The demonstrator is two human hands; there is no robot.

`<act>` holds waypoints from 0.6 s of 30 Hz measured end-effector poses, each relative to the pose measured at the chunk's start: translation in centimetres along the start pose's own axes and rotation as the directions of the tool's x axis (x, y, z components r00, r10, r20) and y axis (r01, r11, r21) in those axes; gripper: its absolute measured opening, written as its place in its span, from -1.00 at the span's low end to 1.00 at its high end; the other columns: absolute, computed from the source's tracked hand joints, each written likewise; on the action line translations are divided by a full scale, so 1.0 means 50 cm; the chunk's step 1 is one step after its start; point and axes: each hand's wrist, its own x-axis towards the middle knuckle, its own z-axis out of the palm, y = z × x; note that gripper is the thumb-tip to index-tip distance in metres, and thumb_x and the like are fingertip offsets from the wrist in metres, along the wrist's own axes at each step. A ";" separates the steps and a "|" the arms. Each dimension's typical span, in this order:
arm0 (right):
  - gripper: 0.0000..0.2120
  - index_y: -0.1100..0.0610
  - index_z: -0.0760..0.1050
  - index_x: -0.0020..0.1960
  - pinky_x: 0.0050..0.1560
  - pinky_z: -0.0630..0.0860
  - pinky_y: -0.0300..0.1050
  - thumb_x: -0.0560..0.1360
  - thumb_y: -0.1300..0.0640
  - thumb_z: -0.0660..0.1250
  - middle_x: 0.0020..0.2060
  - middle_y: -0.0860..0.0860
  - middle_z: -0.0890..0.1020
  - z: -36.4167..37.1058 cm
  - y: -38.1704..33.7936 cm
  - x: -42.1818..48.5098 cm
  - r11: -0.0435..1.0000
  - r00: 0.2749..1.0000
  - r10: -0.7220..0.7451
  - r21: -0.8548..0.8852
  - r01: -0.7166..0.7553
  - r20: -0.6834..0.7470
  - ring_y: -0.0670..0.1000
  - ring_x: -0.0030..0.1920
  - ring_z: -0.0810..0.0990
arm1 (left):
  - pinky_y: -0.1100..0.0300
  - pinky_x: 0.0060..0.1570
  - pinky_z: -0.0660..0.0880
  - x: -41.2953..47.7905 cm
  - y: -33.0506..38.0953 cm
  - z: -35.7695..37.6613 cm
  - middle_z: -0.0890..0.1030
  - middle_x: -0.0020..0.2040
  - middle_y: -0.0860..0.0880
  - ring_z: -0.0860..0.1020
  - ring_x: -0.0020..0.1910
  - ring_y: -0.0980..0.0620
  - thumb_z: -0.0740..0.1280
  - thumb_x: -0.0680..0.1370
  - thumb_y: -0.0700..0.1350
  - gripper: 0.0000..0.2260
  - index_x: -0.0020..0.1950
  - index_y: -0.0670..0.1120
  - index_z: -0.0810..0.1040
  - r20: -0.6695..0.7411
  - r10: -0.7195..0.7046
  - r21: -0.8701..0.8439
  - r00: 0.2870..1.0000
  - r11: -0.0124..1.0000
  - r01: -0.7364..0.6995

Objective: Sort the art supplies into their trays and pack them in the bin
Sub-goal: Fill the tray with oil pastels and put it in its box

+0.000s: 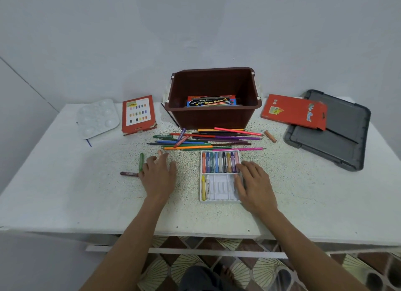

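A person's left hand (pixel 159 176) lies flat on the speckled table (pixel 86 193), fingers straight and spread, holding nothing. A dark red crayon (pixel 129 173) lies just outside its little finger, a green crayon (pixel 141 162) near the fingertips on that same side, and a peach crayon (pixel 160 152) just past them.

The right hand (pixel 255 183) rests, fingers extended and gripping nothing, on the right end of the white crayon tray (pixel 219 189). The tray's far row is full of crayons, and its near row holds two at the end away from the hand.

Beyond both hands lies a heap of coloured pencils (pixel 208 139), and behind it the brown bin (pixel 208 117) with a paint box (pixel 211 101) inside. Far left of the hands are a red box (pixel 137 113) and a white palette (pixel 97 118). Far right, a red pencil sleeve (pixel 293 111) overlaps a grey lid (pixel 332 136).
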 end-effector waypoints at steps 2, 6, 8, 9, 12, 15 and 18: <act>-0.53 0.13 0.44 0.38 0.41 0.34 0.12 0.64 -0.08 -0.01 0.34 0.07 0.51 -0.001 -0.001 0.000 1.000 1.000 0.000 0.005 0.000 -0.008 0.09 0.39 0.39 | -0.16 0.26 0.32 0.009 -0.004 0.001 0.50 0.29 -0.18 0.39 0.34 -0.22 0.17 0.63 0.09 -0.67 0.32 0.02 0.53 0.022 0.009 0.090 1.000 0.996 -0.011; -0.54 0.14 0.44 0.38 0.40 0.33 0.12 0.65 -0.07 0.01 0.34 0.08 0.51 0.002 0.002 0.000 1.000 1.000 -0.008 -0.008 0.008 -0.003 0.10 0.40 0.38 | -0.14 0.17 0.41 0.009 -0.007 -0.005 0.61 0.14 -0.16 0.48 0.27 -0.24 0.20 0.66 -0.06 -0.75 0.22 -0.04 0.63 -0.053 0.055 0.096 0.997 0.994 -0.050; -0.54 0.14 0.43 0.39 0.40 0.33 0.12 0.65 -0.07 0.00 0.34 0.07 0.51 0.005 0.004 0.000 1.000 1.000 -0.010 -0.016 0.011 0.004 0.09 0.40 0.38 | -0.13 0.13 0.45 0.006 -0.009 -0.006 0.64 0.12 -0.17 0.50 0.26 -0.24 0.21 0.64 -0.17 -0.75 0.24 -0.04 0.62 -0.076 0.070 0.066 0.995 0.996 -0.065; -0.54 0.14 0.43 0.39 0.40 0.33 0.12 0.65 -0.08 -0.01 0.34 0.07 0.51 0.005 0.005 0.000 1.000 1.000 -0.010 -0.019 0.011 0.008 0.09 0.40 0.38 | -0.13 0.08 0.48 0.003 -0.010 -0.006 0.65 0.09 -0.17 0.52 0.24 -0.25 0.22 0.62 -0.21 -0.73 0.25 -0.05 0.61 -0.090 0.076 0.052 0.993 0.996 -0.071; -0.56 0.11 0.42 0.38 0.39 0.34 0.12 0.64 -0.06 0.01 0.35 0.06 0.50 0.003 0.003 0.001 1.000 1.000 -0.005 -0.010 0.005 0.007 0.09 0.40 0.37 | -0.16 0.01 0.52 -0.004 -0.011 -0.002 0.66 0.02 -0.14 0.58 0.10 -0.22 0.27 0.56 -0.28 -0.69 0.28 -0.08 0.52 -0.132 0.050 -0.058 0.990 0.997 -0.059; -0.58 0.11 0.42 0.37 0.39 0.34 0.11 0.64 -0.05 0.02 0.34 0.05 0.49 0.002 0.003 0.001 1.000 1.000 -0.009 -0.006 0.009 0.001 0.09 0.39 0.37 | -0.01 -0.05 0.48 -0.013 -0.009 0.003 0.64 0.00 -0.07 0.57 -0.03 -0.07 0.27 0.56 -0.27 -0.69 0.29 -0.07 0.49 -0.148 0.011 -0.231 0.989 0.972 -0.045; -0.56 0.12 0.40 0.38 0.39 0.34 0.11 0.65 -0.06 -0.01 0.35 0.06 0.49 0.004 0.005 0.002 1.000 1.000 -0.012 -0.021 0.013 0.020 0.09 0.40 0.36 | 0.20 -0.11 0.45 -0.027 0.020 -0.011 0.64 -0.01 0.01 0.58 -0.06 0.05 0.31 0.58 -0.25 -0.70 0.30 -0.05 0.48 -0.154 -0.056 -0.521 0.986 0.853 -0.033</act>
